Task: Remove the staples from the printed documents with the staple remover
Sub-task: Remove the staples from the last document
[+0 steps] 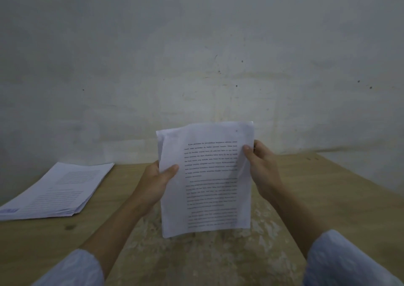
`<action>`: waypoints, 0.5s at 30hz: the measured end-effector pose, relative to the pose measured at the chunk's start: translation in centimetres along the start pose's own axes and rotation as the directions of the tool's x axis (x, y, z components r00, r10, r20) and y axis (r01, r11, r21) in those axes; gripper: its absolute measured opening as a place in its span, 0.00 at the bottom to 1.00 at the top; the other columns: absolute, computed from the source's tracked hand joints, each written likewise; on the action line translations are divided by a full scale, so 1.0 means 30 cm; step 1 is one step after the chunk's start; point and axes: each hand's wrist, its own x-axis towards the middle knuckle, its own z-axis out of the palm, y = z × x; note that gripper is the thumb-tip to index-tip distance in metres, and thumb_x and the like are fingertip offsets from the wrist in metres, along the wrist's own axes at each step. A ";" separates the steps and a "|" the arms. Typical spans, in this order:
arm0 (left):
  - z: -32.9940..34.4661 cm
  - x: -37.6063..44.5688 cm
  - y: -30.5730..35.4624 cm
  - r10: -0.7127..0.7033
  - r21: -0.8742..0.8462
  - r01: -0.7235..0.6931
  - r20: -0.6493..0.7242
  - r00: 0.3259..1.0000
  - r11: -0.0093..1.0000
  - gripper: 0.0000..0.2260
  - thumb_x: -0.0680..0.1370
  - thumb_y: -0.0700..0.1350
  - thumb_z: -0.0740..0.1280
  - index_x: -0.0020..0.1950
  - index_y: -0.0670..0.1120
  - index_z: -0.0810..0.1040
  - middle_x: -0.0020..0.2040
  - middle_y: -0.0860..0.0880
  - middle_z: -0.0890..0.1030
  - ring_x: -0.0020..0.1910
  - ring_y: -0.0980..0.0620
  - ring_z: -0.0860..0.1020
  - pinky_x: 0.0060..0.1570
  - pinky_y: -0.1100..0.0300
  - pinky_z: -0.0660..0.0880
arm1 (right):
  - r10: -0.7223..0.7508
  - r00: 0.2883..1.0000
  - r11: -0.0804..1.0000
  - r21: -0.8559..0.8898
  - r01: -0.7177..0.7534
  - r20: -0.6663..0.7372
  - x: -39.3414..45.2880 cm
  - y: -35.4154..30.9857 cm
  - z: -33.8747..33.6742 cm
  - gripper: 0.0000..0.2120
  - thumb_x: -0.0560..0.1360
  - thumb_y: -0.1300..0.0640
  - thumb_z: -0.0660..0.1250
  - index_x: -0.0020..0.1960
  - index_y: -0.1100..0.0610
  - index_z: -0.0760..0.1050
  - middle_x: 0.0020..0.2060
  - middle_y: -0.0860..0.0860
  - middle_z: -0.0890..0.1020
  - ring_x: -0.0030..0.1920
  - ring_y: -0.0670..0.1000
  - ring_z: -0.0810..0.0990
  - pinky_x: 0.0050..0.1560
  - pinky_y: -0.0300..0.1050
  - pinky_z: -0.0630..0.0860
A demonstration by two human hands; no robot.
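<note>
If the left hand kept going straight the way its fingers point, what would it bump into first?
The left hand already grips the held document at its left edge, pointing up and rightward. Straight on, it would meet those pages first, then probably the right hand; depth is hard to judge.

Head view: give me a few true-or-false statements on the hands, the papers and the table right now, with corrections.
1. Both hands hold the printed document upright above the table. True.
2. The left hand lies flat on the table. False: it grips the document's left edge, thumb on the front.
3. A stack of papers lies on the table to the person's left. True.
4. The right hand grips the stack. False: it grips the held document's right edge.
5. The staple remover sits plainly on the table. False: none is clearly visible; a small dark item behind the right fingers cannot be identified.
</note>
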 end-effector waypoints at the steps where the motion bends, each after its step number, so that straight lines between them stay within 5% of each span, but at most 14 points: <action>1: -0.001 0.002 0.013 0.033 -0.012 -0.034 -0.037 0.999 0.999 0.06 0.79 0.46 0.61 0.50 0.50 0.78 0.49 0.50 0.83 0.46 0.51 0.81 0.46 0.54 0.78 | -0.003 1.000 1.000 -0.019 0.003 -0.011 -0.001 0.003 0.004 0.12 0.80 0.57 0.59 0.49 0.66 0.73 0.43 0.54 0.80 0.44 0.53 0.78 0.48 0.52 0.75; 7: -0.005 0.030 0.075 0.188 -0.035 -0.201 -0.235 0.954 0.979 0.12 0.81 0.48 0.57 0.43 0.50 0.77 0.43 0.45 0.77 0.42 0.48 0.74 0.45 0.53 0.71 | -0.036 0.999 0.994 -0.106 0.032 -0.037 -0.003 -0.018 0.013 0.05 0.78 0.61 0.59 0.52 0.60 0.73 0.46 0.51 0.79 0.51 0.56 0.78 0.49 0.51 0.76; 9: -0.004 0.024 0.079 0.190 -0.036 -0.205 -0.243 0.951 0.978 0.12 0.81 0.47 0.56 0.43 0.51 0.77 0.42 0.47 0.79 0.42 0.49 0.75 0.45 0.54 0.73 | -0.179 0.976 0.956 -0.259 0.142 -0.125 -0.006 -0.038 0.038 0.17 0.75 0.63 0.61 0.63 0.57 0.67 0.56 0.51 0.75 0.58 0.53 0.74 0.51 0.43 0.73; 12: -0.006 0.015 0.077 0.187 -0.047 -0.204 -0.246 0.951 0.978 0.13 0.82 0.46 0.56 0.43 0.51 0.78 0.42 0.48 0.79 0.41 0.50 0.76 0.43 0.54 0.74 | -0.555 0.809 0.723 -0.591 0.357 -0.192 0.000 -0.079 0.106 0.31 0.68 0.61 0.61 0.71 0.59 0.60 0.68 0.57 0.66 0.68 0.53 0.63 0.64 0.52 0.59; 15: -0.009 0.015 0.074 0.190 -0.048 -0.207 -0.232 0.954 0.977 0.12 0.82 0.45 0.56 0.44 0.49 0.77 0.42 0.47 0.79 0.41 0.50 0.76 0.42 0.56 0.73 | -0.734 0.655 0.372 -0.700 0.610 0.181 0.020 -0.111 0.186 0.25 0.72 0.57 0.58 0.69 0.57 0.64 0.65 0.55 0.73 0.66 0.50 0.65 0.62 0.50 0.53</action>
